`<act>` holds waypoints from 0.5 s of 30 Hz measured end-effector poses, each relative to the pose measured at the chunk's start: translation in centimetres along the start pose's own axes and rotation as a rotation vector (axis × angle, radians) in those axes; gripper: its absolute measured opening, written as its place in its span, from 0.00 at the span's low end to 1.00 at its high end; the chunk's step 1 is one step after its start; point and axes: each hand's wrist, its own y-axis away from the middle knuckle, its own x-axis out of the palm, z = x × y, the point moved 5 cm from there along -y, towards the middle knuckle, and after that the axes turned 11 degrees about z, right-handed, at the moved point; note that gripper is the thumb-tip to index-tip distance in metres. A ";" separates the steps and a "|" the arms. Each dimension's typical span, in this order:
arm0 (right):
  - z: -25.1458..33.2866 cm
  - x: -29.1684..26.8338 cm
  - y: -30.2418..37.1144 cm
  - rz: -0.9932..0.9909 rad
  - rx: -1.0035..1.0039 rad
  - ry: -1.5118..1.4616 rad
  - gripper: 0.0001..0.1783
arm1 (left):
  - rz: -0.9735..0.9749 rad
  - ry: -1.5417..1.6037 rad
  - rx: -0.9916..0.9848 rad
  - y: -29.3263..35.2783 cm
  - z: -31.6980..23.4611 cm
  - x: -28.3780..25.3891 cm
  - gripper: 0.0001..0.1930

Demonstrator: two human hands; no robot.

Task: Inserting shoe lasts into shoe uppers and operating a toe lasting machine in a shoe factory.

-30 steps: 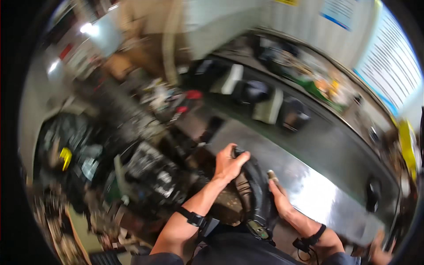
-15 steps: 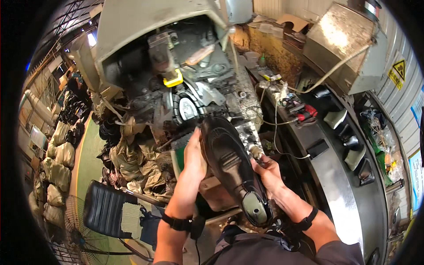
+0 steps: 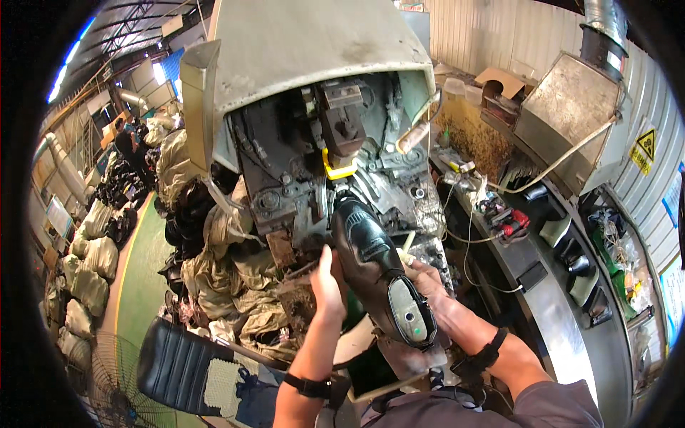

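Both your left hand (image 3: 327, 282) and right hand (image 3: 422, 277) grip the black leather shoe upper on its last (image 3: 374, 274), toe pressed into the grey lasting machine (image 3: 314, 143), forming unfinished

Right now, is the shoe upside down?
Yes. The black shoe shows its sole, held by the left hand and right hand.

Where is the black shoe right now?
In the head view, the black shoe sits mid-picture, sole up, held between the left hand and right hand, its toe against the grey machine.
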 end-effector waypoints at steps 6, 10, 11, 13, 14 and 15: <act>-0.8 -0.2 -5.4 -0.042 -0.020 0.062 0.18 | -0.107 0.016 -0.159 -0.5 3.5 -2.8 0.15; -1.4 -1.1 -8.6 -0.015 -0.026 0.000 0.21 | -0.238 -0.088 -0.177 -2.6 3.4 -4.2 0.14; -1.4 -0.6 -9.3 0.018 -0.009 -0.086 0.22 | -0.243 -0.085 -0.179 -3.1 3.0 -4.0 0.14; -1.2 -0.7 -10.1 -0.033 -0.007 -0.050 0.20 | -0.353 -0.195 -0.268 -3.6 2.3 -3.9 0.14; -1.2 -0.3 -10.5 -0.039 0.005 -0.084 0.20 | -0.359 -0.195 -0.269 -4.0 2.3 -4.2 0.14; -1.2 0.1 -10.8 -0.046 0.018 -0.118 0.19 | -0.356 -0.144 -0.247 -4.3 2.3 -4.6 0.14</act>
